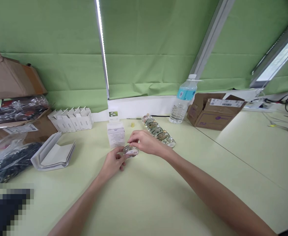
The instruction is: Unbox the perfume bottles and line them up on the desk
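Observation:
A small rounded clear-glass perfume bottle point(131, 151) with a pale label and a gold neck stands on the table between my hands. My left hand point(113, 162) is closed on its left side, thumb in front. My right hand point(142, 141) comes over from the right, with its fingertips pinched at the neck; they hide most of the top. Behind my hands a small gold cap point(132, 125) stands by itself. To the right, a slanting row of similar glass bottles point(156, 130) is partly covered by my right hand. An upright white box point(116, 135) with printed text is just behind my left hand.
Several white boxes point(71, 118) stand at the back left, with flat white cartons point(54, 154) in front. Far left are stacked brown cartons point(13, 75) and plastic bags point(13, 160). A water bottle point(183, 100) and an open cardboard box point(214, 111) are at the back right.

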### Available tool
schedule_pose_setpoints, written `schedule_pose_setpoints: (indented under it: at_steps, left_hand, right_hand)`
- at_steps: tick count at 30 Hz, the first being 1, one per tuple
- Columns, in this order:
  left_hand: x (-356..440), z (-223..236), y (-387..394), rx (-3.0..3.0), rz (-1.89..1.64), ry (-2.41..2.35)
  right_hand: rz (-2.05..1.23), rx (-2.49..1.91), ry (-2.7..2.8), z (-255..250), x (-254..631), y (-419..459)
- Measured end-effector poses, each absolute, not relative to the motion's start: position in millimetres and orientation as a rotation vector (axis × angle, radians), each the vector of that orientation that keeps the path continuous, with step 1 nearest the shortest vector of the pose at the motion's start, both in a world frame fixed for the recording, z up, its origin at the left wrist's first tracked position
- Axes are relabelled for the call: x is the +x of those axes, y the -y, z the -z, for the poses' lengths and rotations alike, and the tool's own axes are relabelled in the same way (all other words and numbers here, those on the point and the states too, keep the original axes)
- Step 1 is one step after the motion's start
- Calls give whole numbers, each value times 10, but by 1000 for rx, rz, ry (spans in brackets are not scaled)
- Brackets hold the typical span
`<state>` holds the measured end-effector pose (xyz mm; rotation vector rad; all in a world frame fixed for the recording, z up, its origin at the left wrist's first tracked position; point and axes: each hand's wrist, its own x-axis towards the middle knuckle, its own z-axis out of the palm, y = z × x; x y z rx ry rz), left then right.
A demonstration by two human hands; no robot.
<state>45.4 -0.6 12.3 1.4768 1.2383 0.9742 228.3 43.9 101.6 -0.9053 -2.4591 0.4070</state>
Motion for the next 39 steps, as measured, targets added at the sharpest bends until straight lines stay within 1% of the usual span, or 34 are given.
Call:
schedule_pose_setpoints:
  at_steps: [6,13,18,20,25,27,29,35,39]
  left_hand:
    - [461,-156,23,1466,-981,-1253]
    - [462,-206,41,1458,-958,-1256]
    - [455,-183,39,1483,-955,-1283]
    - [455,-179,40,1486,-951,-1280]
    - [462,-170,42,1477,-970,-1278]
    - [463,-166,41,1476,-975,-1261]
    - [462,-164,40,1474,-969,-1248]
    - [462,-132,27,1464,-988,-1242]
    - [456,-98,14,1464,-994,-1231]
  right_hand:
    - [-346,-932,2473,-966,2268,-466]
    - [-444,-757,2492,-913,2339,-557]
    - [-387,-743,2511,-912,2349,-511]
    - [-440,-765,2487,-905,2343,-519]
    - [-705,-839,2362,-871,2346,-600]
    - [-744,-858,2342,-863,2347,-607]
    - [-714,-855,2355,-864,2342,-589]
    - [-479,-835,2457,-914,2327,-474]
    - [-443,-842,2518,-969,2338,-449]
